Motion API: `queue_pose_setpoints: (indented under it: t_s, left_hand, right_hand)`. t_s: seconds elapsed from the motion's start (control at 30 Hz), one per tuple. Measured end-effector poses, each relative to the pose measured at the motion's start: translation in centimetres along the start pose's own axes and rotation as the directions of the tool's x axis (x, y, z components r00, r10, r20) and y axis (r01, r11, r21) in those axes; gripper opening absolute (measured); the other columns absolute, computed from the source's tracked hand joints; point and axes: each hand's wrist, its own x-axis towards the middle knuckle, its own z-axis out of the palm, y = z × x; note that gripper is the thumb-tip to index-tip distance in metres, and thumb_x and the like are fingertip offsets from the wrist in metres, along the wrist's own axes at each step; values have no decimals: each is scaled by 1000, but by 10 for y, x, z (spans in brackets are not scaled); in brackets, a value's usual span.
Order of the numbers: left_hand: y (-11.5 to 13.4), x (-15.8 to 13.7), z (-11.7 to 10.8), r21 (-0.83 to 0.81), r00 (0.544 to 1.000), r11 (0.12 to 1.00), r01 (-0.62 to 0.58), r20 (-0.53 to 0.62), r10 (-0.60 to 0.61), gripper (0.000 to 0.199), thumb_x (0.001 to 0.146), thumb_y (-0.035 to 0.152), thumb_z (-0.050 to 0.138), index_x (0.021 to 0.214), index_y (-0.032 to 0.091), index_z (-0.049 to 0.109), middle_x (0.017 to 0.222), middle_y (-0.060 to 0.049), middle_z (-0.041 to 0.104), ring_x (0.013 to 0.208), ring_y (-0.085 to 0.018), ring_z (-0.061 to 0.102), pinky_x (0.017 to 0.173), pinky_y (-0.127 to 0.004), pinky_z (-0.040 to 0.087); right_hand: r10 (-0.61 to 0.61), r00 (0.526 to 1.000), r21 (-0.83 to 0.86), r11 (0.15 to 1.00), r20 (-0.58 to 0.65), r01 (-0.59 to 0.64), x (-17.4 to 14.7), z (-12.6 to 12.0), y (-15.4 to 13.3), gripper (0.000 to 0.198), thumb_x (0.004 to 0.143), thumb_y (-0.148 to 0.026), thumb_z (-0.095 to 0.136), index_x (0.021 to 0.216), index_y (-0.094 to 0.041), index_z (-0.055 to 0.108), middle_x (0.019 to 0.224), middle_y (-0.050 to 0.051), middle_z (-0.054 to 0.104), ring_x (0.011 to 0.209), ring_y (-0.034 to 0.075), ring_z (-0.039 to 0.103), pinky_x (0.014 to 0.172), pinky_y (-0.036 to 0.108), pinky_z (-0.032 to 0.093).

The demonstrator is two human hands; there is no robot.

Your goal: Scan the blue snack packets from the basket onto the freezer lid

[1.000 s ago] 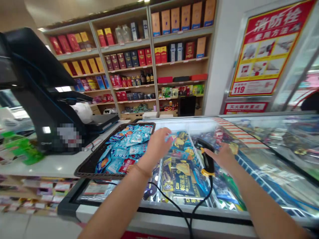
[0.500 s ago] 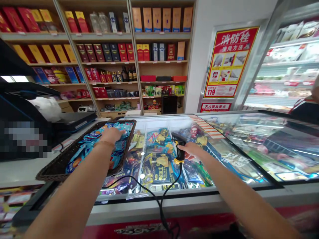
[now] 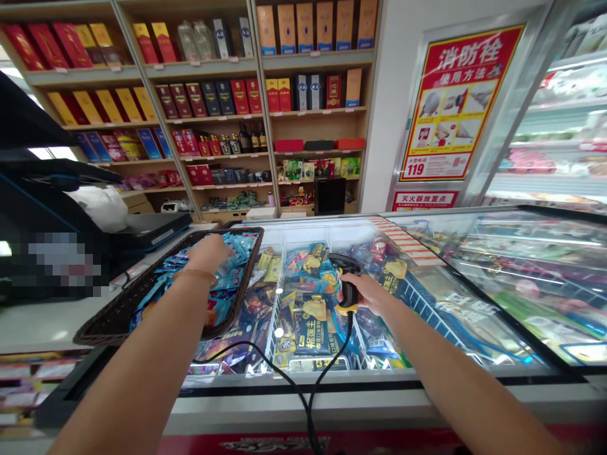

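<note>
My left hand (image 3: 208, 253) is down in a dark wicker basket (image 3: 107, 322), over small blue snack packets (image 3: 230, 278). Its fingers are mostly hidden behind the back of the hand, so whether it grips a packet cannot be told. Wrapped in my right hand (image 3: 363, 292) is a black and yellow barcode scanner (image 3: 349, 294), held upright above the glass-topped freezer (image 3: 294, 235). A black cable (image 3: 303, 395) runs down from its handle and loops across the freezer's front edge.
Bagged frozen goods (image 3: 313, 328) lie in wire dividers inside the freezer. Left of the basket stand a dark checkout machine (image 3: 42, 208) and a white counter (image 3: 42, 322). Shelves of boxed goods (image 3: 208, 101) line the back wall, beside a red fire-hydrant poster (image 3: 462, 104).
The view has turned slightly left, and the person at the right edge is out of sight. My left hand's fingers look more drawn in. My right hand keeps hold of the barcode scanner.
</note>
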Motion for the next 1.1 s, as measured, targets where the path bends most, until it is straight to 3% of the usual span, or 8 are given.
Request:
queue_pose_setpoints:
  t_s: [0.1,0.2,0.27,0.37,0.47,0.53,0.7,1.1]
  left_hand:
    - [26,-14,-12,-258,973,959,-116,-226,57,23,78,38,69,81,15,65,89,-15,70,97,-32,65,82,-40,51]
    - [70,-36,-3,-708,925,617,-342,-370,88,25,85,43,63,89,18,63,78,-5,65,82,-20,63,74,-29,52]
    - [99,-51,20,-891,949,330,-311,-307,67,28,85,47,63,94,20,61,77,-2,62,76,-17,62,70,-26,53]
    - [126,-69,65,-991,996,125,-44,-35,76,28,83,46,64,96,22,57,79,0,62,70,-15,62,66,-28,55]
    - [130,-77,105,-975,975,78,207,213,68,29,81,42,66,100,23,55,87,0,65,69,-15,64,66,-33,58]
    - [125,-75,122,-962,959,66,265,270,85,33,75,37,71,101,23,56,90,-1,66,73,-15,66,70,-37,59]
    - [108,-63,137,-968,967,28,248,249,58,34,66,32,78,94,19,65,87,-2,66,77,-17,66,73,-38,60]
    - [105,-61,131,-992,993,-61,113,115,-39,29,69,31,80,93,16,73,80,-1,67,71,-13,63,69,-29,60]
  right_hand:
    - [52,998,288,957,-33,-40,-4,-6,-2,16,92,-26,56,79,-18,57,56,5,66,48,16,64,48,26,54]
    - [56,996,528,849,-71,-10,-7,-13,-9,13,93,-22,53,80,-19,54,56,2,63,47,15,61,47,27,54]
    - [42,997,606,796,-58,1,-12,-18,-15,10,93,-19,51,85,-18,57,58,2,63,48,14,61,48,26,54]
    - [0,1000,644,765,24,-15,-19,-22,-21,12,90,-15,51,96,-14,61,60,1,62,49,12,59,49,24,53]
    - [-78,997,541,839,26,51,-24,-18,-18,17,84,-15,56,100,-15,62,61,-2,60,46,11,56,45,23,49]
    - [-173,985,358,919,-4,163,-27,-11,-13,18,81,-23,64,98,-17,61,60,-3,60,43,11,53,41,23,44]
    - [-356,934,-73,931,16,356,-36,6,-2,37,79,-47,72,97,-18,58,47,-4,57,37,12,46,42,25,38]
    - [-385,923,-402,845,4,354,-53,15,-3,36,86,-53,62,95,-19,56,46,-3,56,41,15,51,48,29,42]
